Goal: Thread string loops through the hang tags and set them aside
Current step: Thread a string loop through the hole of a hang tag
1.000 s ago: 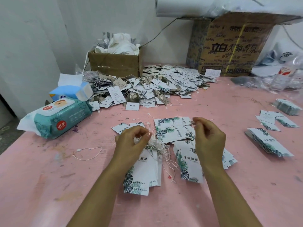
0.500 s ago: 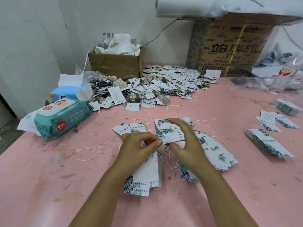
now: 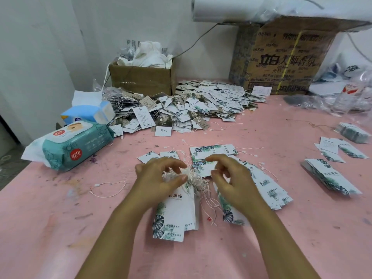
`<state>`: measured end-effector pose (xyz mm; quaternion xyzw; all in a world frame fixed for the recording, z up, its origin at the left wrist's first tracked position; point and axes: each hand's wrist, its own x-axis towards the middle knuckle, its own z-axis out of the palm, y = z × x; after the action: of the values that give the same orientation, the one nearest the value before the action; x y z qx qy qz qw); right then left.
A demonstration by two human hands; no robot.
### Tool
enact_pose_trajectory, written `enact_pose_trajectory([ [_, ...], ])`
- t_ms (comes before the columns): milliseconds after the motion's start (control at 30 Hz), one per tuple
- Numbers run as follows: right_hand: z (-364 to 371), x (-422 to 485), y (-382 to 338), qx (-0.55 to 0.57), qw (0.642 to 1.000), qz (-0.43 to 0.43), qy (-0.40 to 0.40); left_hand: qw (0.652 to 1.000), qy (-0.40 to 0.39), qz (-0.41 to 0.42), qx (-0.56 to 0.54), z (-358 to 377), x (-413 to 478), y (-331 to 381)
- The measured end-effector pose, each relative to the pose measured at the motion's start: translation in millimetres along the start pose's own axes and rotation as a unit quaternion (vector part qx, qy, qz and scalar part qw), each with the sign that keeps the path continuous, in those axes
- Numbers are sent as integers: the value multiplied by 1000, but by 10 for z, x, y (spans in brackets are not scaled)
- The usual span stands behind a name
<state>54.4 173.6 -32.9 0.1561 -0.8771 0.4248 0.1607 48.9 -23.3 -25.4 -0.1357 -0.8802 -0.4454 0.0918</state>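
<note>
My left hand (image 3: pixel 159 182) pinches the top of a stack of white leaf-print hang tags (image 3: pixel 175 216), where a tangle of cream string loops (image 3: pixel 196 181) bunches. My right hand (image 3: pixel 231 180) hovers just right of the tangle with fingers curled and apart; a held string is too fine to make out. More leaf-print tags (image 3: pixel 267 188) fan out on the pink table under and beyond the right hand. A single string loop (image 3: pixel 109 189) lies to the left.
A large heap of strung tags (image 3: pixel 181 109) lies at the back, before a small cardboard box (image 3: pixel 141 79) and a big carton (image 3: pixel 281 61). Wet wipes (image 3: pixel 74 143) and a tissue pack (image 3: pixel 88 113) sit left. Tag stacks (image 3: pixel 330 176) lie right.
My right hand reached forward over the fanned tags, then pulled back toward the string tangle with its fingers curled. The left hand stayed on the stack.
</note>
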Motion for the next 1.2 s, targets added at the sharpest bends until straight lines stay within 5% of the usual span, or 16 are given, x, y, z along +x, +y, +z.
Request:
enact_pose_trajectory([
  [333, -222, 37, 112, -94, 990, 89, 56, 982, -107, -115, 100, -157, 25, -236],
  [467, -262, 41, -14, 14, 989, 59, 134, 986, -83, -106, 103, -120, 36, -276],
  [667, -291, 60, 138, -125, 977, 144, 96, 991, -45, -102, 78, -72, 46, -307],
  [900, -278, 62, 106, -73, 973, 86, 203, 994, -20, -97, 52, -53, 67, -328],
  [1000, -285, 59, 104, -132, 960, 105, 223, 995, 8, -94, 28, -50, 87, -325],
  [1067, -329, 46, 165, -261, 931, 167, 196, 994, 58, -90, 19, -60, 104, -319],
  [1200, -382, 26, 237, -383, 871, 308, 2, 987, 123, -104, 27, -97, 120, -321],
])
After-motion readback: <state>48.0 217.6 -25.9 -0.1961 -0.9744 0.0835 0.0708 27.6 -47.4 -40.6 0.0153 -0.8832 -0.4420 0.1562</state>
